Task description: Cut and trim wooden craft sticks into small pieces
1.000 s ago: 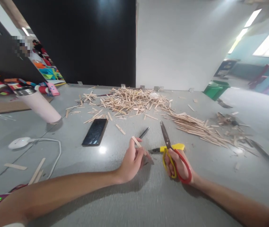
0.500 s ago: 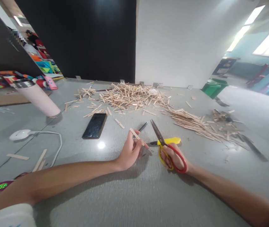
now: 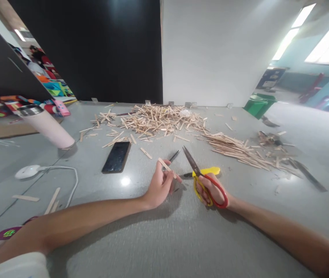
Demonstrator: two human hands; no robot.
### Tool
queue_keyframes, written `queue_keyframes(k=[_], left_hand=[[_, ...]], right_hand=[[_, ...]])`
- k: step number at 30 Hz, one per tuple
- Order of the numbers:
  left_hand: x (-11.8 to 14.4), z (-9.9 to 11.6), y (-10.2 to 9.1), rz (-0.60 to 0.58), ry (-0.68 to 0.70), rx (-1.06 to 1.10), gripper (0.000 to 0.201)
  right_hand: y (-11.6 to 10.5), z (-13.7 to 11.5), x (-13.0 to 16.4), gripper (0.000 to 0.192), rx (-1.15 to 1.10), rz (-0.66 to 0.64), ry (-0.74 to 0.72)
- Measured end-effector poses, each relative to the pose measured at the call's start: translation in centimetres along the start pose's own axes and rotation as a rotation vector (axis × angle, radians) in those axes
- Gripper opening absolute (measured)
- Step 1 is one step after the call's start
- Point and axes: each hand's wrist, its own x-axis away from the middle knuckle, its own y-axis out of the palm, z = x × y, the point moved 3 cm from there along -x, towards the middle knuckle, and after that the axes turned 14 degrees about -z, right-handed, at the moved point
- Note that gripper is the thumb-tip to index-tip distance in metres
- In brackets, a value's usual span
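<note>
Two hands over the grey table (image 3: 181, 239): left hand (image 3: 160, 187) pinches a short, pale wooden stick (image 3: 166, 168) between closed fingertips, tilted up. Right hand (image 3: 212, 189) grips red-and-yellow scissors (image 3: 201, 177), blades shut as far as I can see, just beside the stick. Fingers hide the stick's lower end.

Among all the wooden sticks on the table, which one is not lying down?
The single stick pinched in the left hand. It is lifted off the table, while the others lie flat in the pile and loose around it.
</note>
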Motion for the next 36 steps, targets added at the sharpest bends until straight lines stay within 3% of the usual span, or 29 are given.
queue_keyframes(k=[13, 23, 36], left_hand=[[-0.1, 0.0, 0.0, 0.012, 0.016, -0.012, 0.041], [0.2, -0.5, -0.4, 0.015, -0.031, 0.033, 0.036], [0.3, 0.2, 0.2, -0.019, -0.025, 0.023, 0.034]], right_hand=[[0.0, -0.2, -0.2, 0.064, 0.036, -0.003, -0.002], [0.3, -1.2, 0.3, 0.06, 0.036, 0.071, 0.054], [0.4, -1.3, 0.5, 0.06, 0.093, 0.015, 0.047]])
